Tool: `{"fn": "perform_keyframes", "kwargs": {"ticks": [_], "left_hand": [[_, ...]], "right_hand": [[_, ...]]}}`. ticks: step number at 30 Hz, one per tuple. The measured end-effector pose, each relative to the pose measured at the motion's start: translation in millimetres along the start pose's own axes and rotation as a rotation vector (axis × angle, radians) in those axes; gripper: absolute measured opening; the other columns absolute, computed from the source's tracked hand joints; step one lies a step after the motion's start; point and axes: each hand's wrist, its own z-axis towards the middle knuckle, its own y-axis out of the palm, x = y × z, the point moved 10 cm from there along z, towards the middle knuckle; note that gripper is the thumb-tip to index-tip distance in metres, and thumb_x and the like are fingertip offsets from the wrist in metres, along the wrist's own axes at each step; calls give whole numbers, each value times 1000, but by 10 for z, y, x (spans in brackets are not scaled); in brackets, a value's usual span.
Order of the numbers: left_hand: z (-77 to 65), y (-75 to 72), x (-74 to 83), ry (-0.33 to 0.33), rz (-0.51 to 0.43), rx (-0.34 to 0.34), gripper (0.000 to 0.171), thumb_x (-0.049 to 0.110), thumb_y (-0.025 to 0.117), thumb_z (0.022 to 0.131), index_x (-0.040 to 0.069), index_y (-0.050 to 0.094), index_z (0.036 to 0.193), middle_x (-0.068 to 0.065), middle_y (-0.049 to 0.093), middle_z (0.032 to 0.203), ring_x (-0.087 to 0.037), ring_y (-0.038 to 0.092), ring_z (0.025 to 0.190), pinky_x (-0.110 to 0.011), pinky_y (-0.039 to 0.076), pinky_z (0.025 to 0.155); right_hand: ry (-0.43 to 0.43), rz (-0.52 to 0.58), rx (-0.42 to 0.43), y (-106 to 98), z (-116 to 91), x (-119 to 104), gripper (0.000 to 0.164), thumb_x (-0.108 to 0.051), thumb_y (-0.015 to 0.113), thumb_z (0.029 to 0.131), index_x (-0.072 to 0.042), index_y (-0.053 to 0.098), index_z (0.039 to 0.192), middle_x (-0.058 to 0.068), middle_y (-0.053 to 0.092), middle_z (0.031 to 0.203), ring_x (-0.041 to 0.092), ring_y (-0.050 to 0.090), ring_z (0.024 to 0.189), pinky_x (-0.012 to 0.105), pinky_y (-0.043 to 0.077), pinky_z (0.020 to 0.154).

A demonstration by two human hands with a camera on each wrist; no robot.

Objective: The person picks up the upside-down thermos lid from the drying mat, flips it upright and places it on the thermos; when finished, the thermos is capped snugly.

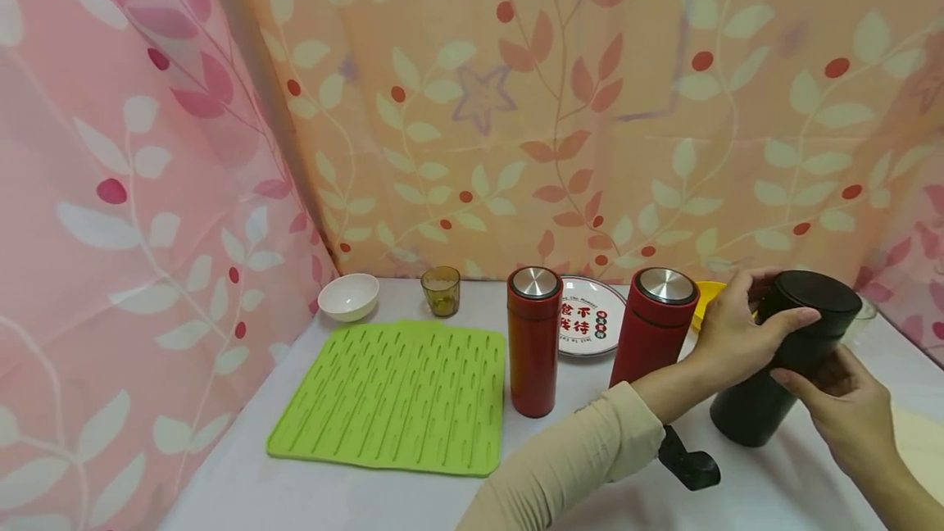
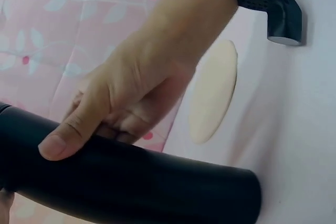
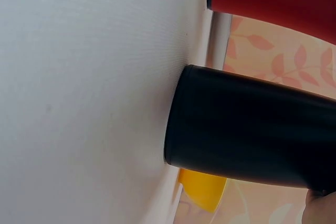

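Note:
A black thermos flask stands at the right of the table, both hands on it. My left hand grips its upper part from the left, the thumb lying across the side just under the flat top. Lower down on the right side, my right hand holds the body; in the left wrist view this hand has its thumb over the dark wall and its fingers partly hidden behind. The flask's base appears to rest on the white table in the right wrist view.
Two red thermos flasks stand to the left. Behind are a printed plate, a yellow dish, a white bowl and an amber glass. A green mat lies left; a pale round piece lies right.

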Motion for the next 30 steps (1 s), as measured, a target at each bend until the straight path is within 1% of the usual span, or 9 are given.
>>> {"fn": "perform_keyframes", "kwargs": {"ticks": [4,9,12,15,18,21,24,26,30], "left_hand": [[-1,23,-6,-24,46,2,56,29,72,79,23,43,127,15,49,115,13,43,99,-4,39,80],[26,-3,33,-57,204,108,74,42,83,63,28,39,122,19,39,111,13,39,96,-2,36,74],[27,-27,36,-67,199,148,76,42,84,61,28,38,120,20,41,107,14,40,92,-2,36,72],[21,-46,24,-56,148,158,71,37,84,62,27,41,117,22,47,102,16,43,86,-2,37,68],[24,-33,8,-25,99,124,61,33,83,65,26,47,115,22,56,100,17,47,84,-1,38,68],[32,11,-23,-1,60,45,55,28,78,73,25,51,120,19,62,106,16,51,93,0,40,75],[29,64,-52,-8,33,-41,54,26,71,80,25,49,130,16,61,115,11,52,105,-4,41,82],[21,81,-44,-5,49,-68,55,27,69,82,26,47,132,15,56,121,9,49,109,-5,40,84],[-6,86,-6,-23,113,-20,63,32,74,76,28,43,131,17,44,124,11,41,107,-5,38,80]], "right_hand": [[19,-88,5,-10,-7,13,60,6,66,79,-26,51,127,-28,58,92,-14,53,79,0,43,64],[18,-227,38,-52,-2,-6,53,0,68,79,-36,53,115,-27,52,78,-4,43,65,8,38,51],[11,-225,41,-56,10,-15,52,1,68,79,-36,53,113,-27,53,79,-5,44,66,6,39,53],[9,-206,21,-46,9,-12,57,2,67,79,-32,52,122,-31,55,87,-13,48,73,1,41,60],[5,-174,-2,-35,2,-9,62,5,66,79,-27,48,130,-31,56,94,-16,52,81,-1,43,67],[-8,-97,-10,-28,6,-17,64,8,64,79,-22,47,133,-29,58,98,-15,54,85,-1,43,69],[-21,36,-26,-6,7,-20,65,12,62,79,-18,46,135,-24,60,102,-13,56,88,-1,43,72],[-24,60,-31,0,3,-19,64,12,62,79,-18,46,134,-23,60,102,-12,57,88,0,43,71],[3,-138,-5,-27,-10,8,59,3,65,81,-30,49,126,-27,56,89,-12,51,75,1,42,62]]}}
